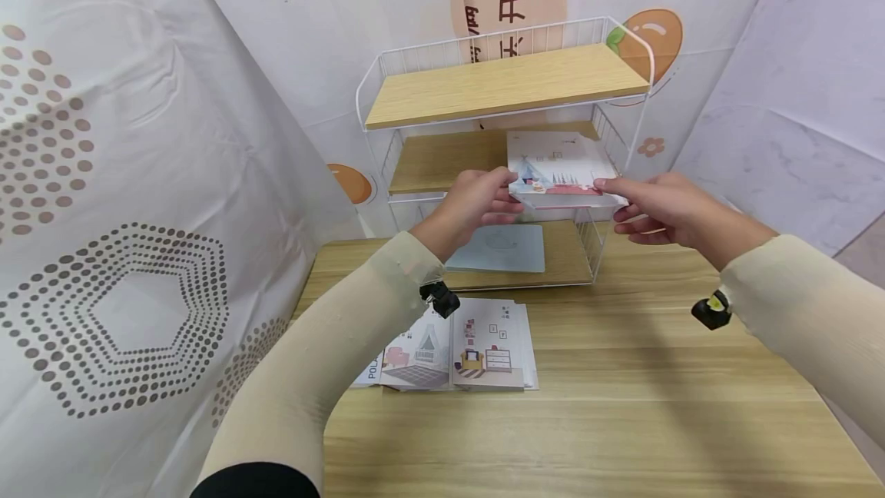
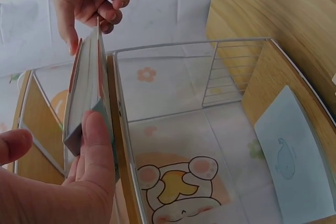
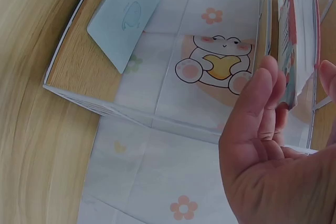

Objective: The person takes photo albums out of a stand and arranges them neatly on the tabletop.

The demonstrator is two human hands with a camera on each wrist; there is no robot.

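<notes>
On the middle shelf (image 1: 452,160) of a white wire rack lies a small stack of white illustrated books (image 1: 553,164), its front edge jutting toward me. My left hand (image 1: 477,206) holds the stack's left front corner, with fingers along its edge. At the right front corner my right hand (image 1: 660,210) grips it, thumb on the cover and fingers lower down. Page edges of the books (image 2: 86,87) show between both hands in the left wrist view. In the right wrist view, the right hand's fingers (image 3: 270,85) lie beside the books (image 3: 302,40).
A wooden top shelf (image 1: 505,87) spans above the hands. Below, a pale blue book (image 1: 501,248) lies on the bottom shelf (image 1: 563,256). More illustrated books (image 1: 452,348) lie on the wooden table (image 1: 622,406) in front of the rack. Printed cloth (image 1: 138,137) hangs around.
</notes>
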